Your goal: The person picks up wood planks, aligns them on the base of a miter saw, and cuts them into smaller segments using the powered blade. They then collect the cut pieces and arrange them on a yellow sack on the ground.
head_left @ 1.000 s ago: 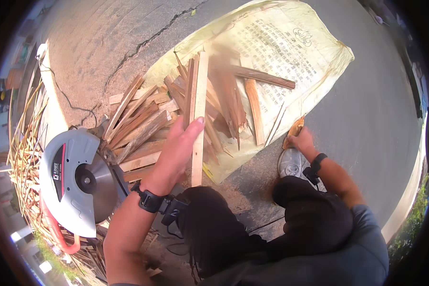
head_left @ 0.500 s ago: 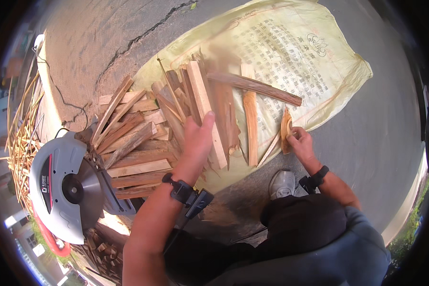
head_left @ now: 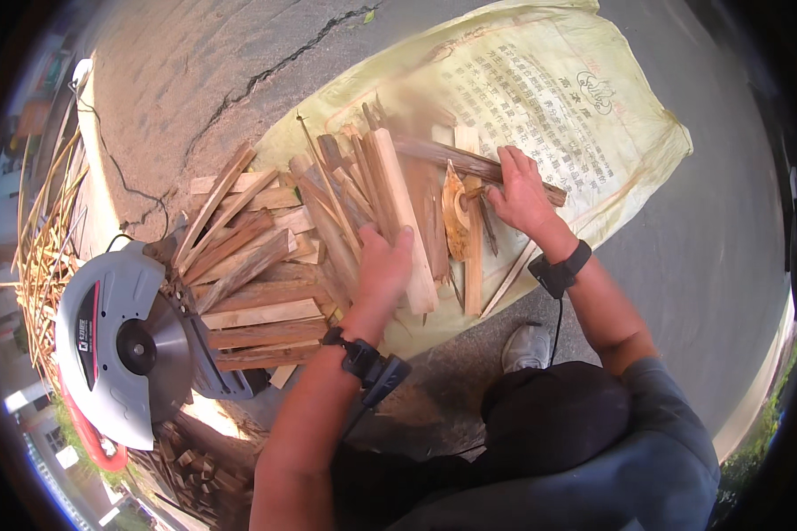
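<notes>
My left hand (head_left: 385,273) is closed around the lower part of a long pale piece of split firewood (head_left: 405,199), which stands tilted over the pile. To its right, my right hand (head_left: 524,196) grips a dark, bark-covered stick (head_left: 447,154) near its right end, thumb below and fingers over the top. Beside that thumb lies a short, curved orange-brown wood chunk (head_left: 456,212), across a straight pale stick (head_left: 474,274). Several split sticks (head_left: 248,265) are heaped left of my left hand. Under the wood spreads a yellowish woven sack (head_left: 629,133).
A grey circular saw (head_left: 106,345) with its round blade (head_left: 168,354) exposed stands left of the pile, close to my left forearm. Thin strips of wood (head_left: 44,248) are stacked at the far left. More short wood (head_left: 190,469) lies below the saw. My shoe (head_left: 527,347) is by the sack's near edge.
My right hand has let go of the curved chunk, now lying farther left on the sticks, and moved up onto the dark stick. My left hand, still holding the pale piece, shifted slightly right.
</notes>
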Available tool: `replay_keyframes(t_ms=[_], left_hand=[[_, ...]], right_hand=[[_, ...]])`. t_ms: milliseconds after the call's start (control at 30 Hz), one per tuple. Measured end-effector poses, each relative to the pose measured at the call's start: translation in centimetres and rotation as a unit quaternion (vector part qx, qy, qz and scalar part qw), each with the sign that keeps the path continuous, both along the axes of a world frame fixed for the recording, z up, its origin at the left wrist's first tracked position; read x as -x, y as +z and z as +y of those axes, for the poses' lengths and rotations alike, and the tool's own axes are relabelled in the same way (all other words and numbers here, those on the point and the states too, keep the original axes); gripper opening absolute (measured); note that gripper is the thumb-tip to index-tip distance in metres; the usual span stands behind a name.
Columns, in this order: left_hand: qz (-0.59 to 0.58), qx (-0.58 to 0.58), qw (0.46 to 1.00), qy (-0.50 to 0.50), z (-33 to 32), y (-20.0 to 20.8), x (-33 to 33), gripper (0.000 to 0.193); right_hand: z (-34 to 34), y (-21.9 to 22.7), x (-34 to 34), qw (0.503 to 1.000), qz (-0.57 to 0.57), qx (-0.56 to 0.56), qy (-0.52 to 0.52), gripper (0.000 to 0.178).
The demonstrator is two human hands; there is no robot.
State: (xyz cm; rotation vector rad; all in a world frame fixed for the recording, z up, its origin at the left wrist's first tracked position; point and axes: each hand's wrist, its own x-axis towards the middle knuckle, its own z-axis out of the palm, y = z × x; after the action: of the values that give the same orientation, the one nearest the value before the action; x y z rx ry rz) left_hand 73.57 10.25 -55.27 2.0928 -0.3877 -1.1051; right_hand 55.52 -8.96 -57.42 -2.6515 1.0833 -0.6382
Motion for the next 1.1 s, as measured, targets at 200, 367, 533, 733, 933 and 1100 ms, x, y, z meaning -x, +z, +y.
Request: replay_keyframes(t_ms=[200, 367, 533, 733, 933, 1100], left_hand=[[-0.021, 0.056, 0.998, -0.002, 0.7, -0.4, 0.9, 0.054], [-0.138, -0.030, 0.986, -0.089, -1.3, 3.1, 2.6, 0.053], [-0.103, 0.047, 0.991, -0.065, 0.6, -1.5, 1.6, 0.058], [-0.078, 0.048, 0.990, -0.103, 0.9, -1.2, 1.4, 0.065], [-0.169, 0.044, 0.970, -0.172, 2.0, 3.5, 1.6, 0.059], [-0.078, 0.044, 0.987, -0.136, 3.3, 7.0, 1.7, 0.048]], right_hand=[[0.3, 1.8, 1.9, 0.899, 0.269, -0.342, 0.045, 0.036], [6.9, 3.8, 0.2, 0.897, 0.076, -0.427, 0.081, 0.037], [5.3, 5.0, -0.9, 0.878, 0.206, -0.413, 0.123, 0.039], [-5.2, 3.0, -3.1, 0.933, 0.137, -0.302, 0.138, 0.026], [-11.5, 0.5, -9.6, 0.979, 0.142, -0.141, 0.028, 0.025], [-10.6, 0.0, -11.2, 0.960, 0.190, -0.202, 0.036, 0.020]])
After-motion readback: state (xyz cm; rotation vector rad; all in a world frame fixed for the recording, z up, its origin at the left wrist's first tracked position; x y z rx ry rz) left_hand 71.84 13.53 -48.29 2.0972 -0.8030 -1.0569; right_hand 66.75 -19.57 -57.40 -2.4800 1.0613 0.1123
